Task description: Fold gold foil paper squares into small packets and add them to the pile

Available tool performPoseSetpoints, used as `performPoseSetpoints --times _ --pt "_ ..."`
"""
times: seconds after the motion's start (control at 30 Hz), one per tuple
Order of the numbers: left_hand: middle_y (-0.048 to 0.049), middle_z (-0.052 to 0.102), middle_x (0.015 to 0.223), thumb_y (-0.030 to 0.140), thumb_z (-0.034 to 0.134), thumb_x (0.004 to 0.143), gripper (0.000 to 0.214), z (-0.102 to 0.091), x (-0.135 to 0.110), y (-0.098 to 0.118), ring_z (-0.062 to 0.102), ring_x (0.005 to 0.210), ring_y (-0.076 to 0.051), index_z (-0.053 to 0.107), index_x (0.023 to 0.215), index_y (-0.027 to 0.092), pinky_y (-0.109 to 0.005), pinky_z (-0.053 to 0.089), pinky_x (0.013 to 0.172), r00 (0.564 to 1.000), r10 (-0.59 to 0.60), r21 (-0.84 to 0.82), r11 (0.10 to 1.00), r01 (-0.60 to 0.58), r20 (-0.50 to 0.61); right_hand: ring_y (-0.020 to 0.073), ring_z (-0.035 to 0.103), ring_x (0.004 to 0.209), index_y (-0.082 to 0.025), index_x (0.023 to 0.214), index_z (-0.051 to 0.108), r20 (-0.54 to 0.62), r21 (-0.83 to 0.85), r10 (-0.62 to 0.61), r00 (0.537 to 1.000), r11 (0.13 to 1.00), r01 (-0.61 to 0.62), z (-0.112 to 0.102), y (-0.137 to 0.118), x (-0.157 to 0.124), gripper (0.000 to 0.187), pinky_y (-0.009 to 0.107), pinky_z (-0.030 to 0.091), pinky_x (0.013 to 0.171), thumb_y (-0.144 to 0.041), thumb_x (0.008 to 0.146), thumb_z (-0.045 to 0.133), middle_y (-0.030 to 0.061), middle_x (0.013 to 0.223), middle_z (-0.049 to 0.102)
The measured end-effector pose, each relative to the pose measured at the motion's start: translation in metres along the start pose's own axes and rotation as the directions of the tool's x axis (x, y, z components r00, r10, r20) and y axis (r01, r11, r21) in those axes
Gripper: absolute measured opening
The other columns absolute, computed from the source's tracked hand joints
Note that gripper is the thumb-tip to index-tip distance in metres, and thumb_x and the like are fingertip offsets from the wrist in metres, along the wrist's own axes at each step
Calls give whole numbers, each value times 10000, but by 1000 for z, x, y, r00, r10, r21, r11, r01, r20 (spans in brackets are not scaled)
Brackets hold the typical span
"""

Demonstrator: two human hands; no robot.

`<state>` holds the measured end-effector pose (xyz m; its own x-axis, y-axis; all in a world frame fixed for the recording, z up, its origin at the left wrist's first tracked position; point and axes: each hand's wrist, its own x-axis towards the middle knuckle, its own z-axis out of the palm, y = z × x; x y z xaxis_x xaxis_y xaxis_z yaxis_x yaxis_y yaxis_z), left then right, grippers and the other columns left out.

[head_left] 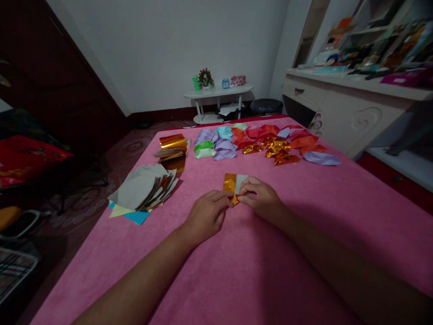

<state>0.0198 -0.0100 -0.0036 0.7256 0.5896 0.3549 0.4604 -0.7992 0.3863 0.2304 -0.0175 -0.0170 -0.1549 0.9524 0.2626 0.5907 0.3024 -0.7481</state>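
Note:
A small piece of gold foil paper (233,183), partly folded with its white back showing, lies on the pink table cover (257,253). My left hand (206,215) pinches its near left corner with closed fingers. My right hand (262,196) presses and pinches its near right part, fingers closed on it. Both hands meet at the paper's near edge.
A stack of paper sheets (144,192) lies at the left, with curled gold foil sheets (172,145) behind it. Several folded paper pieces, purple (219,146), green, red (267,133) and gold (279,151), lie across the far side. A white cabinet (348,113) stands at the right.

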Motion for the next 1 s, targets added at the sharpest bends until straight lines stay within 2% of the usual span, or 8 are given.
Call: performPoseSetpoints --times 0.2,0.33,0.57,0.77,1.0 --pt "-53 659 1161 37 488 789 286 -2 0 2 608 1020 -210 634 968 206 -384 517 880 1000 18 9 1000 -18 -11 120 537 686 -194 624 590 -43 -91 44 998 995 -48 3 -8 1 123 250 420 644 -161 742 586 -8 789 552" --pt "-61 670 1147 32 498 783 284 0 -1 2 626 1021 -203 647 962 196 -372 525 890 1000 20 10 1000 -19 -19 119 534 682 -198 635 595 -62 -120 52 997 991 -60 4 -11 0 96 247 425 650 -151 719 599 -9 794 550" --pt "-79 664 1166 63 497 817 357 2 -3 -1 630 1052 -196 655 1101 212 -381 533 905 998 53 25 998 -52 -44 131 560 723 -196 585 592 -76 2 11 997 1000 -10 5 -1 1 126 263 461 700 -144 698 606 1 814 564" --pt "-64 643 1205 25 512 776 384 5 -6 -7 627 1049 -189 700 1038 233 -361 534 893 997 57 -3 998 -57 -55 151 580 766 -191 600 628 -32 146 -4 999 989 8 1 -2 1 117 292 473 739 -162 711 604 20 822 584" --pt "-53 646 1170 46 505 810 338 3 -4 -3 632 1013 -179 684 1043 214 -316 534 867 997 72 -14 997 -73 -37 134 564 715 -197 598 599 -88 12 17 996 1000 -16 6 -3 2 113 266 467 707 -118 678 606 4 793 577"
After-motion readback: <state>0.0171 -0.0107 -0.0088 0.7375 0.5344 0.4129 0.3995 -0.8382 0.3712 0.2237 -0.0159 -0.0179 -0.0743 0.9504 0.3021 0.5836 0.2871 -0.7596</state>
